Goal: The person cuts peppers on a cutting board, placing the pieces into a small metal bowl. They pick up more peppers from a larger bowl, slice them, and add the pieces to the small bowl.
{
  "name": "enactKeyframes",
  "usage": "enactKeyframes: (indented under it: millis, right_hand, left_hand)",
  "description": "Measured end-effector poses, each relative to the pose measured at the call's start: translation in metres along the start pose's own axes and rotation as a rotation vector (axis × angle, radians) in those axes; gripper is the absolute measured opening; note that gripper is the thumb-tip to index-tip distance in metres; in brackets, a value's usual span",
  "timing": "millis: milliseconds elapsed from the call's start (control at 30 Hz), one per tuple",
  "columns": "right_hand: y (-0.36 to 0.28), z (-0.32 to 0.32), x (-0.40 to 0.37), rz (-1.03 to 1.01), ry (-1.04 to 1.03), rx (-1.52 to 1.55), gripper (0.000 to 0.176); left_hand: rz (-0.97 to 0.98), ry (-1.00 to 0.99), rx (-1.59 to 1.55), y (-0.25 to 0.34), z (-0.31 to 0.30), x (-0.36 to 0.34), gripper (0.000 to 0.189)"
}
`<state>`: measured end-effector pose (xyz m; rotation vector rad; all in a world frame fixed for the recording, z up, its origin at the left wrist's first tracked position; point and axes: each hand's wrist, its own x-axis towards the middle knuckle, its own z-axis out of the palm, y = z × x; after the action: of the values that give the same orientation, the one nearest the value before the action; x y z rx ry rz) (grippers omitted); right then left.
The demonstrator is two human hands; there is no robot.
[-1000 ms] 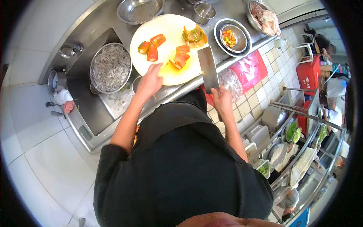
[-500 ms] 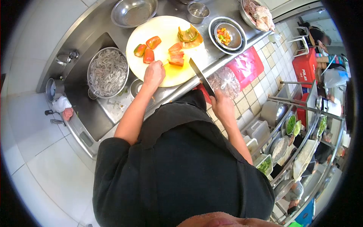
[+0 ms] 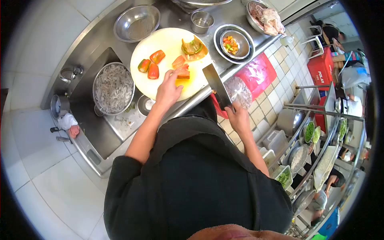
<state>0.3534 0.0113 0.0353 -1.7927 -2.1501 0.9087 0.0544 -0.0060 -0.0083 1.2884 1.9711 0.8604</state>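
My left hand [image 3: 169, 87] is over the round white cutting board [image 3: 160, 40], its fingers closed against a red bell pepper piece [image 3: 183, 72]. A flatter red pepper slice [image 3: 178, 61] lies just beyond the fingertips. Gripped in my right hand [image 3: 239, 119] is a cleaver [image 3: 216, 85], its broad blade tilted over the counter's front edge, apart from the peppers. Several red-green pepper chunks [image 3: 153, 71] lie on the board's left. A hollowed green-orange pepper part [image 3: 194, 49] sits at its far right.
A colander of shrimp-like grey pieces [image 3: 114, 88] stands in the sink [image 3: 92, 136]. Right of the board, nested bowls [image 3: 236, 44] hold diced pepper; raw meat fills another bowl [image 3: 269, 20]. Below the counter edge is a pink bag [image 3: 260, 72]. Shelving [image 3: 296, 107] stands right; people are beyond.
My left hand has moved right and reached onto the red pepper pieces. The cleaver stays in my right hand, its blade now showing more of its flat side. The camera view has shifted slightly.
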Motion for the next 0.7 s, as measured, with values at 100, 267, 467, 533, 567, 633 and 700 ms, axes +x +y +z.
enactKeyframes:
  millis: [100,267,467,533,567,633,700]
  right_hand:
    - [0.015,0.007,0.009,-0.060,0.012,-0.016,0.026]
    - [0.042,0.011,0.027,-0.041,-0.113,-0.049,0.028]
    - [0.044,-0.015,0.047,0.032,-0.285,0.019,0.031]
    - [0.047,-0.022,0.054,0.013,-0.305,0.011,0.032]
    - [0.047,-0.027,0.057,0.012,-0.310,0.002,0.032]
    - [0.053,-0.030,0.061,0.004,-0.292,0.004,0.031]
    - [0.066,-0.030,0.066,-0.009,-0.237,0.019,0.031]
  left_hand:
    - [0.195,-0.063,0.315,-0.036,0.027,0.039,0.036]
    - [0.363,-0.068,0.168,0.011,-0.033,0.033,0.018]
    - [0.491,-0.143,0.155,0.054,-0.052,0.102,0.017]
    - [0.510,-0.165,0.181,0.053,-0.048,0.139,0.019]
    - [0.546,-0.160,0.192,0.043,-0.040,0.159,0.020]
    - [0.511,-0.202,0.152,0.022,-0.025,0.189,0.025]
    - [0.375,-0.292,0.046,0.009,-0.014,0.209,0.030]
